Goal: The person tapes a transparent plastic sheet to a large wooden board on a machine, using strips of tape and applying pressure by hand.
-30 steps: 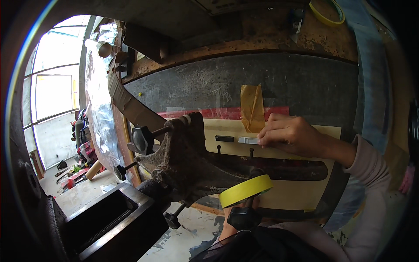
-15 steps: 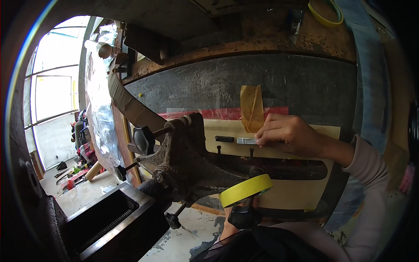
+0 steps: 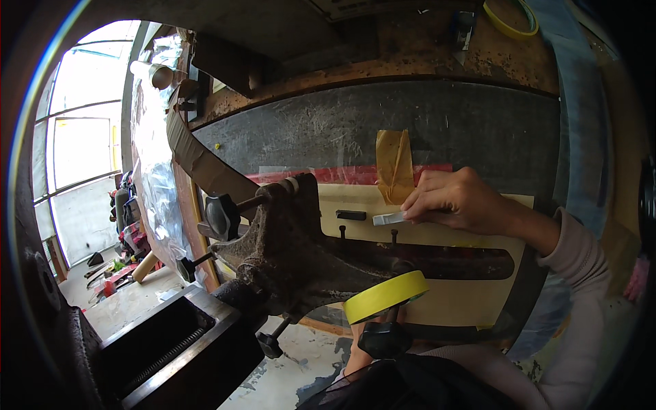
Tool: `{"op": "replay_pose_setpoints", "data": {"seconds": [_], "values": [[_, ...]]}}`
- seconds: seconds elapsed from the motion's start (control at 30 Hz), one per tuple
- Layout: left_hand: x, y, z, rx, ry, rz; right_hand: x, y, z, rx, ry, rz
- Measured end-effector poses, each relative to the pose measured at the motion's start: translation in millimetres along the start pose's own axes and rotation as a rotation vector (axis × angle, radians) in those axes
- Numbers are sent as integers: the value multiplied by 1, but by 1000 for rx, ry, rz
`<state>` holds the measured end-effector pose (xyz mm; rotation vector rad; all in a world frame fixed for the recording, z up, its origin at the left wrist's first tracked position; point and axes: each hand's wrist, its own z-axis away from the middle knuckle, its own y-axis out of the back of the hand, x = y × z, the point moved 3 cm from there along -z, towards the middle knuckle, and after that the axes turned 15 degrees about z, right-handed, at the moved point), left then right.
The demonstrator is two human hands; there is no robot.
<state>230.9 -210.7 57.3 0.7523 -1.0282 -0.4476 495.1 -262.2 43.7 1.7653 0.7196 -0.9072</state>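
My right hand (image 3: 454, 200) is closed, its thumb and fingers pinching one end of a small flat silver-grey strip (image 3: 388, 219). This strip is slightly tilted over a tan sheet (image 3: 451, 301). Left of it, a short black block (image 3: 350, 215) lies on the sheet. Beyond my fingertips a brown tape strip (image 3: 393, 167) runs across a red band (image 3: 328, 175). My left hand (image 3: 359, 352) shows only around the wrist; its fingers are hidden behind a yellow tape roll (image 3: 386, 297) and a black knob (image 3: 384, 339).
A rusty cast-metal machine arm (image 3: 287, 246) with black knobs reaches over the sheet from the left. Two small bolts stand up near the black block. Another yellow tape roll (image 3: 511, 20) lies on the wooden ledge at the back right. A dark board (image 3: 294, 137) stretches behind the sheet.
My right hand has moved slightly, and the silver-grey strip has gone from nearly level to a small tilt, a little farther from the black block.
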Motion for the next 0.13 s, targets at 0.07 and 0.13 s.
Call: {"op": "replay_pose_setpoints", "data": {"seconds": [0.07, 0.13], "values": [[0, 1, 1, -24, 17, -12, 0, 2, -1, -7, 12, 14], [-1, 0, 5, -58, 51, -29, -2, 3, -2, -13, 25, 15]]}}
